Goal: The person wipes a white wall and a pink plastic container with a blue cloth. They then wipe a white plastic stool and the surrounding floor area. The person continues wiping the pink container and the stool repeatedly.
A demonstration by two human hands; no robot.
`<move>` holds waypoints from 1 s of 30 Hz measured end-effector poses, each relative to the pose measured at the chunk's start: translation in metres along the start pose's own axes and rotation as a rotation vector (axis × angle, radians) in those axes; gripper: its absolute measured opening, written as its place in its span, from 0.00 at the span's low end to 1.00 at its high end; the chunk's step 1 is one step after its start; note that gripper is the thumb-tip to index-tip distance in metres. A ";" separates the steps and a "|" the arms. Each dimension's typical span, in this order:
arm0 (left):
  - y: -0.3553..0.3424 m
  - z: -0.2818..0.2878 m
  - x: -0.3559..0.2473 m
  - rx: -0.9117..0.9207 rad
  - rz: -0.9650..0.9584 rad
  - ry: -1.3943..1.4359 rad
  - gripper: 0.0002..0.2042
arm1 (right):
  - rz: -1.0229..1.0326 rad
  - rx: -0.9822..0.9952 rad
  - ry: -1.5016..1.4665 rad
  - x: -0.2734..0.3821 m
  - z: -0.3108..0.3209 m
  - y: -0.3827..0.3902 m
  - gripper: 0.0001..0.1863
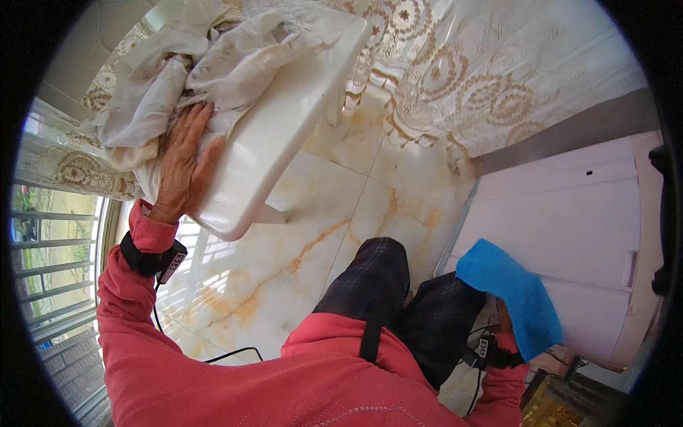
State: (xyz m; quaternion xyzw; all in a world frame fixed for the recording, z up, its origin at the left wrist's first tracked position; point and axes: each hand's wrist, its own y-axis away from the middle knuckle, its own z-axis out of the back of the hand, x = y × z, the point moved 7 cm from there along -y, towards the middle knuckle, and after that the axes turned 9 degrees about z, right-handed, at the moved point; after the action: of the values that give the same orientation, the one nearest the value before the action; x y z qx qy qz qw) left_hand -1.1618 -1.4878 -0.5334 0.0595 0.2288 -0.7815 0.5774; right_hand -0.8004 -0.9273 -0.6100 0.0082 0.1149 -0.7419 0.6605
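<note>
In the head view, the person's left hand (185, 160) lies on the near side of a heap of pale cloth (238, 67) piled on a white bench (284, 135). Its fingers are stretched out, with the thumb apart, the palm down and nothing clenched in it. The heap is crumpled, sits toward the bench's left side and spills over the edge, while the bench's right side is bare.

The right hand (503, 317) is low on the other side, near the dark trousers (445, 320), and mostly covered by a blue cloth (516, 295). The cloth drapes over it and seems to be carried by it, but whether the fingers grip it I cannot tell. Just beyond the cloth stands a white cabinet (555, 206); I cannot tell whether they touch.

The step in hand looks like handling the cloths: the left hand steadies or feels the heap while the right keeps the blue piece apart from it. Lifting any of the pale cloth would call for the left fingers to curl in and pinch one layer, since the folds look tangled and could drag others along.
</note>
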 end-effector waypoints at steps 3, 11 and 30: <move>0.000 0.003 -0.001 0.001 0.023 0.021 0.27 | -0.240 -0.042 -0.461 0.041 0.027 -0.103 0.11; 0.001 -0.003 0.008 0.037 0.057 0.030 0.28 | 0.389 -0.473 -1.514 0.270 0.135 -0.300 0.07; 0.000 0.002 -0.004 0.089 0.139 -0.006 0.26 | 0.552 -0.726 -0.883 0.336 0.044 -0.423 0.18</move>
State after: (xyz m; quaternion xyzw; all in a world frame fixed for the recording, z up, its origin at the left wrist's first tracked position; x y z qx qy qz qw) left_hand -1.1605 -1.4856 -0.5300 0.0986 0.1876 -0.7492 0.6276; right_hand -1.2525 -1.2213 -0.5545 -0.4936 0.0697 -0.3916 0.7734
